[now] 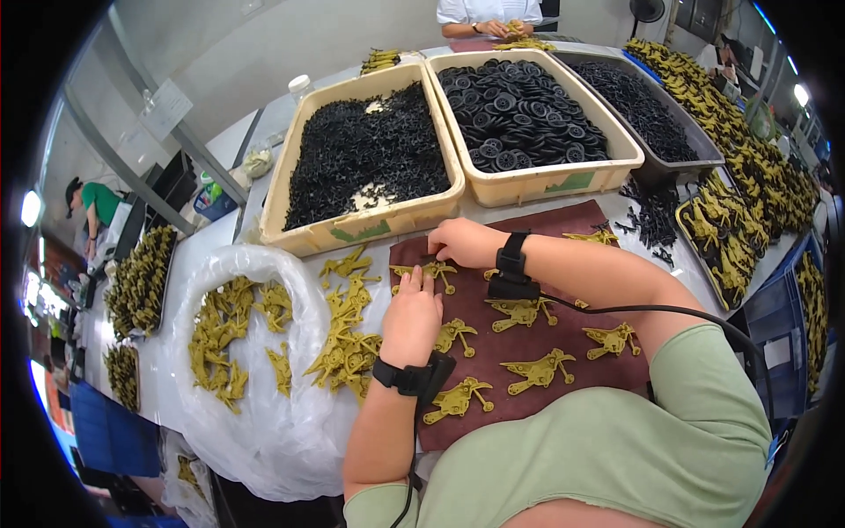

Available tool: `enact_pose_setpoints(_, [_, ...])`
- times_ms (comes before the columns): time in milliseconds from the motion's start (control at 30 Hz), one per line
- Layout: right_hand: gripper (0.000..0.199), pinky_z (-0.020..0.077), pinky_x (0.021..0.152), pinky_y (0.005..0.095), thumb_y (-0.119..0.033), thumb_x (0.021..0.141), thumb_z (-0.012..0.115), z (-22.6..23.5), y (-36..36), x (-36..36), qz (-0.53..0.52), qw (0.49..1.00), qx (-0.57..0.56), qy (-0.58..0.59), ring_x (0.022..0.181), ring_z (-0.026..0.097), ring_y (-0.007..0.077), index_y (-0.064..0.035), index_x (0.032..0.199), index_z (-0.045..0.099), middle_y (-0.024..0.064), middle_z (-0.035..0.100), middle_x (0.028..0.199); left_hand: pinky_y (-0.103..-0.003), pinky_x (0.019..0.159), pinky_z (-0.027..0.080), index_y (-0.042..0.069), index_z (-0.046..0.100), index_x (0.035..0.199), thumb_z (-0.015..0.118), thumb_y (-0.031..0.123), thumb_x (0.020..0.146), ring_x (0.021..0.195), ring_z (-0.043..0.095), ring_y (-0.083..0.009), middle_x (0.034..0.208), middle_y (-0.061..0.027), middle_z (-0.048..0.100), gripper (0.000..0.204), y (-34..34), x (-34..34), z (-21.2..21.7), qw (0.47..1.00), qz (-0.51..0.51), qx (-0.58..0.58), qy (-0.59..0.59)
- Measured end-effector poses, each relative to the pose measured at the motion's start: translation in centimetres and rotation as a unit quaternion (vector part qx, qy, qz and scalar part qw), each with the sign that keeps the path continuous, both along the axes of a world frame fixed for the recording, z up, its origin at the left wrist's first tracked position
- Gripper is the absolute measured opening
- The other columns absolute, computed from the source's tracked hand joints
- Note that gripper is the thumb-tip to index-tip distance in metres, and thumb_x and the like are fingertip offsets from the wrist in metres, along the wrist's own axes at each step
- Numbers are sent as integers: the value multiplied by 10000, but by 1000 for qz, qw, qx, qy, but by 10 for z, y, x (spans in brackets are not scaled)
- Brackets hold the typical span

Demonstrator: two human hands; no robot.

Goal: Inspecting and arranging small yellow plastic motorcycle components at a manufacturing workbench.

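My left hand [412,315] lies palm down on a dark red mat [546,352], its fingertips on an olive plastic frame piece [421,275]. My right hand [462,243] reaches across to the mat's far left edge and rests on the same piece's upper end, fingers curled. Both wrists carry black bands. Several more olive frame pieces [537,370] lie spread over the mat. A loose pile of olive pieces [348,339] sits just left of my left hand.
A clear plastic bag [233,352] with more olive pieces lies at the left. Beyond the mat stand a cream bin of small black parts [365,158], a cream bin of black wheels [519,110] and a grey tray [642,106]. Stacked olive assemblies [748,167] line the right. Another person's hands [503,28] work at the far end.
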State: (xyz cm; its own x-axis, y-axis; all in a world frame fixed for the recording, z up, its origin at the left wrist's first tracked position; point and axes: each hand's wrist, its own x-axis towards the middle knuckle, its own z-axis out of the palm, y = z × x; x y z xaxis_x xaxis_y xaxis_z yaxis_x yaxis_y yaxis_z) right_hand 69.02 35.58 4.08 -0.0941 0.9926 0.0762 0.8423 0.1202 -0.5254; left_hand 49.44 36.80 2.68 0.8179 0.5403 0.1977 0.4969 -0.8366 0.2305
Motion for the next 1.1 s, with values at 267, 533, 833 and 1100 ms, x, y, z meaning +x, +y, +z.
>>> enact_pose_setpoints(267, [174,509,770,363,-97,804,651,2,3,1,-21,999,-8,37,858,651,309,-44,963,695,146,687,928,-405,969,441,-54,565,1183,592,174,850,1177,513,-362,1303,-232,510,405,-4,0,0,999,11,47,7])
enact_pose_setpoints(533, [177,521,692,373,-100,782,662,21,13,-2,-52,980,-181,69,783,663,273,-44,949,689,150,683,860,-419,961,414,7,564,1207,626,242,841,1195,491,-289,1294,-167,525,439,-13,-1,19,994,0,110,4])
enact_pose_setpoints(833, [161,527,705,371,-73,776,662,23,13,-1,-40,988,-147,13,829,659,287,-59,936,681,138,681,882,-426,958,414,15,563,1200,615,231,852,1186,502,-282,1293,-166,524,413,-10,-10,21,998,-20,54,29])
enact_pose_setpoints(1100, [258,521,734,371,-139,687,755,18,11,-1,-45,991,-120,-26,855,656,290,-61,923,687,125,688,887,-388,967,435,-8,584,1185,598,153,858,1149,530,-353,1284,-213,529,365,7,-35,51,999,14,-49,-16])
